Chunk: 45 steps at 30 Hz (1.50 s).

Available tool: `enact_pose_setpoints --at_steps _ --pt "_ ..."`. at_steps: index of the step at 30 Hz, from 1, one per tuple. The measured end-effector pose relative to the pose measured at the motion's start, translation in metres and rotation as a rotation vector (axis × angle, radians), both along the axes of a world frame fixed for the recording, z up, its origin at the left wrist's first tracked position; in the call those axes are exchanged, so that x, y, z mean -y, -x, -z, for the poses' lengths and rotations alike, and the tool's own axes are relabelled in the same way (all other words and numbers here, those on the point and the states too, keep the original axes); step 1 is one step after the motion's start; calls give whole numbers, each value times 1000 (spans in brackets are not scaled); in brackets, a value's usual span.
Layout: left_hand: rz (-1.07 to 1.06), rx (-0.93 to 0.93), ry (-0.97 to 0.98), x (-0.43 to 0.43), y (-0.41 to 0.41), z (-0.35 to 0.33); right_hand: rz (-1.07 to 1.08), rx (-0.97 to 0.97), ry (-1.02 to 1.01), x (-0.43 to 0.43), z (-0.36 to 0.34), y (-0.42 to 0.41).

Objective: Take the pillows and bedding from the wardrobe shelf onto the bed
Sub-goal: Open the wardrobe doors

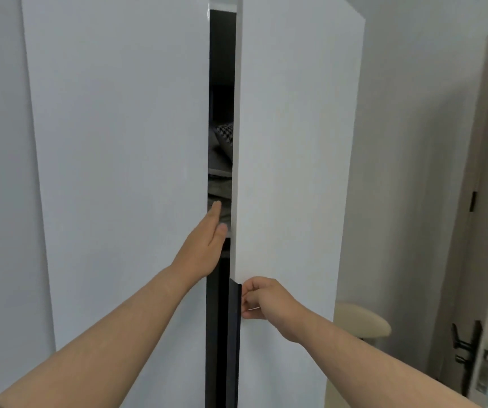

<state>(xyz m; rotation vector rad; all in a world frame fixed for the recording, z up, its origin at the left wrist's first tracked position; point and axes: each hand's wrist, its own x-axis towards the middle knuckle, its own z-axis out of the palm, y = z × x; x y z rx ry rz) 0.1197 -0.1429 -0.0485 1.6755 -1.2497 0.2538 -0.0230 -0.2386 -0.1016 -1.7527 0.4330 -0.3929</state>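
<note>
Right hand (262, 298) pinches the black handle strip (235, 334) on the right wardrobe door (292, 160). Left hand (206, 245), flat with fingers together, rests at the left door (119, 172) edge. Grey folded bedding (220, 172) sits stacked on the shelf, visible through the gap.

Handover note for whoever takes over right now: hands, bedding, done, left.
Left hand: open and flat, at the inner edge of the left wardrobe door, fingertips in the gap.
Right hand: pinching the dark handle strip on the right wardrobe door.
Bedding: stacked on the shelf inside, only a sliver visible through the narrow gap.
Done: doors cracked open.
Left: swing both doors wide, pull out pillows and bedding, carry them to the bed, which is out of view.
</note>
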Motion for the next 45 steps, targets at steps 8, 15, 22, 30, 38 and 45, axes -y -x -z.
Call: enact_pose_setpoints --at_steps 8,15,22,30,38,45 --pt "214 -65 64 -2 131 -28 34 -18 172 -8 -1 111" --pt "255 4 27 29 227 -29 207 -14 358 16 5 211" --pt "265 2 -20 96 301 -38 369 -6 320 71 7 287" --pt "245 7 46 150 336 -37 406 10 192 123 19 320" --pt "248 97 21 137 322 -36 472 45 267 96 -5 323" --pt "-91 342 159 61 264 -47 634 264 1086 66 -66 310"
